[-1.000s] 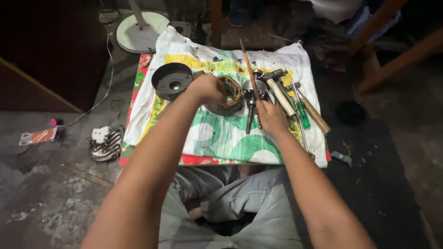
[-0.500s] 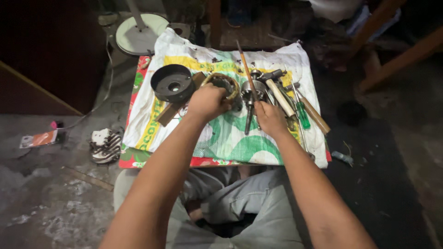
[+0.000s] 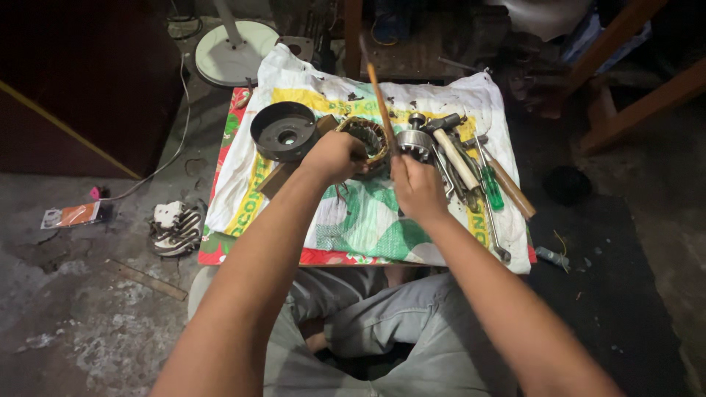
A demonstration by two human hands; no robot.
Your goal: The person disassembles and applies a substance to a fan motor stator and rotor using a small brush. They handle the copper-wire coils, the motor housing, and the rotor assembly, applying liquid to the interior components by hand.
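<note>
The left hand [image 3: 334, 156] is closed around the near rim of the stator ring [image 3: 365, 139], a round part with copper-coloured windings; the hand covers the ring's near-left portion, so the winding detail there cannot be read. The right hand [image 3: 418, 187] is closed around a thin wooden stick [image 3: 381, 95], which slants up and away across the stator ring's right edge; its lower end is hidden inside the fist. The stator ring lies near the middle of a woven sack [image 3: 353, 220], white with yellow and green printed patches, spread over a low board with a red patterned edge. Left of the stator ring sits a dark round cup-shaped housing [image 3: 284, 131]. Right of it lie a metal rotor [image 3: 414, 141], a wooden-handled hammer [image 3: 457, 158] and a green-handled screwdriver [image 3: 490, 187], partly overlapping. Far left of the sack, a small orange flat packet [image 3: 73, 215] lies on the floor.
</note>
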